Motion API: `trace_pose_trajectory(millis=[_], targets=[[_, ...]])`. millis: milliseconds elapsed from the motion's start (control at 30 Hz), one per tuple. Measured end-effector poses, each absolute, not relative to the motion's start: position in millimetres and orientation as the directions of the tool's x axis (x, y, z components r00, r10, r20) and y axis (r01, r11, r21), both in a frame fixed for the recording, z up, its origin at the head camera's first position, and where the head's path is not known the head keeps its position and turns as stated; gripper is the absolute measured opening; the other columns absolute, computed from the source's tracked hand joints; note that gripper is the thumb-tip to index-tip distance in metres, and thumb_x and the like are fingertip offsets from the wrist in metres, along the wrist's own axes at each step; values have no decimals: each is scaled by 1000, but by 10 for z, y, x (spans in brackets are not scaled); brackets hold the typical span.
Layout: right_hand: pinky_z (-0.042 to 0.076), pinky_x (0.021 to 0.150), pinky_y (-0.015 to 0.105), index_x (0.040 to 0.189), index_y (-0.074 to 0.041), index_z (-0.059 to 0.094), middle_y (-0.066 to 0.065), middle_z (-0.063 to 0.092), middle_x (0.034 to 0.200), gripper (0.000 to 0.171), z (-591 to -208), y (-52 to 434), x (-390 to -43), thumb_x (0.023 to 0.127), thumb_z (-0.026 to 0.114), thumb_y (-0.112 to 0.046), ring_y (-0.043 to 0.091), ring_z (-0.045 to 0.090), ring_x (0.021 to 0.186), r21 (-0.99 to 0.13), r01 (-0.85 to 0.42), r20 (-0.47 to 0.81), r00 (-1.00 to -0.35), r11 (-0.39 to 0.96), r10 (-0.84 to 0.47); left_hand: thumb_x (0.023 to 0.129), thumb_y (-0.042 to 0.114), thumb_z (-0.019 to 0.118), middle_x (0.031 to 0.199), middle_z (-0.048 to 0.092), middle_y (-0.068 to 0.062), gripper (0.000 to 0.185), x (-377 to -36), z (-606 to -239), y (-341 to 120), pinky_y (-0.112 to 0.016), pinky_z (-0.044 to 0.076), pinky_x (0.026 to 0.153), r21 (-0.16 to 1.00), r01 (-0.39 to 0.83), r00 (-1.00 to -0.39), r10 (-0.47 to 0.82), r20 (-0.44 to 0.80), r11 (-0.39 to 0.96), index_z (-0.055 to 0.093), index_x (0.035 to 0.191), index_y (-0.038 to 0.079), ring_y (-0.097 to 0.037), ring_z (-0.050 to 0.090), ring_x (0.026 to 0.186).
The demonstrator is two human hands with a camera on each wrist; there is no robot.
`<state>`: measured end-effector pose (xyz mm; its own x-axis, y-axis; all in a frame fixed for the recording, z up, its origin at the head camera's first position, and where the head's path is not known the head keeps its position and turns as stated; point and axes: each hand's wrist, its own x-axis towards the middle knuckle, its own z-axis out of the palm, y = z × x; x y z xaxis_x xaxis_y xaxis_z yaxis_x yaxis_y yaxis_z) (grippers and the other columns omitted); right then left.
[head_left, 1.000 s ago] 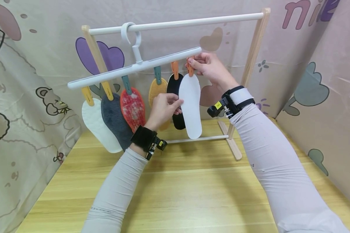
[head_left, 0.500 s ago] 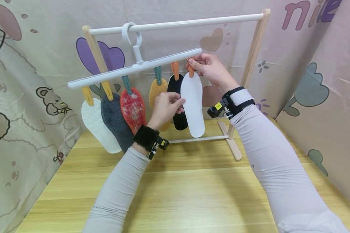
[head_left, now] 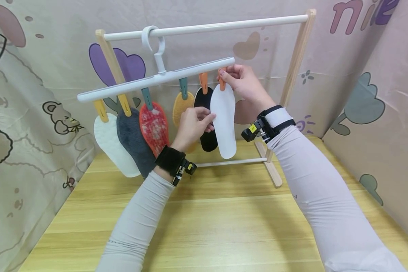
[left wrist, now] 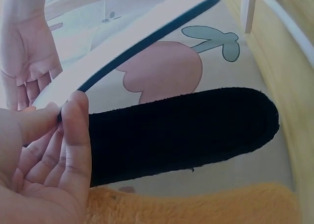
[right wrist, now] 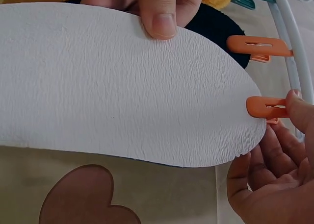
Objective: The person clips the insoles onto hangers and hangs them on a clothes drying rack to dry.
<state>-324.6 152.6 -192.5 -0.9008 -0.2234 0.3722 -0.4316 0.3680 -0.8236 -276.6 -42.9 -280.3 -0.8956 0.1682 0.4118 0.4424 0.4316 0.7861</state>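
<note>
Your right hand is up at the far end of the long white plastic hanger bar, its thumb and forefinger closed on the small orange plastic clip that hangs there. In the right wrist view, the fingertip rests on that clip while the other fingers curl loosely below it. The flat white textured insole hangs heel-down from this clip, its toe end tucked into it, at about 12 o'clock from the middle of the light wooden tabletop.

Your left hand pinches the insole's left edge about midway down, thumb on the front face, the other fingers behind. The left wrist view shows thumb and forefinger closed on the thin edge of the insole.

Just behind the white insole, toward 9 o'clock, hangs a black fleecy insole on a second orange clip, then a mustard-yellow fuzzy insole on a teal clip. Farther along at 9 o'clock hang a red speckled insole, a dark grey felt insole and a white quilted insole. The hanger's hook sits over the white top rail of a wooden-posted rack.
</note>
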Motion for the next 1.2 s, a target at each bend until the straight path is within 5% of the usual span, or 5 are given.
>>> trace_pose_trajectory(millis=[467,733,1067,1200], targets=[[53,106,33,152,-6,57,16,66,147,50,-2068,1567,-3209,113,56,-37,22,63,129,-808,-404,342,-914,430,-216,107,18,69,100,82,-14,21,-2631,-2941,-617,-31,66,75,759,446,-894,192,405,475,78,115,2,-26,81,87],[42,126,47,161,-1,43,22,52,161,60,-2229,1734,-3175,111,59,-31,36,53,149,-737,-452,362,-892,502,-271,106,25,69,119,81,-10,30,-2376,-2977,-836,-43,62,98,639,472,-873,219,436,607,75,128,4,-24,77,111],[30,131,55,167,-4,32,22,39,171,74,-2469,1884,-2786,108,63,-36,38,38,160,-613,-473,380,-879,633,-288,109,31,66,159,56,-21,58,-2009,-3086,-1092,-57,44,122,474,418,-887,237,395,774,52,156,1,-38,53,149],[28,131,60,168,-4,27,23,33,173,76,-2586,1962,-2577,110,62,-37,41,33,161,-549,-481,369,-873,683,-317,108,37,67,165,46,-27,67,-1906,-3212,-1212,-64,41,122,415,404,-883,229,410,816,45,161,2,-45,45,153]])
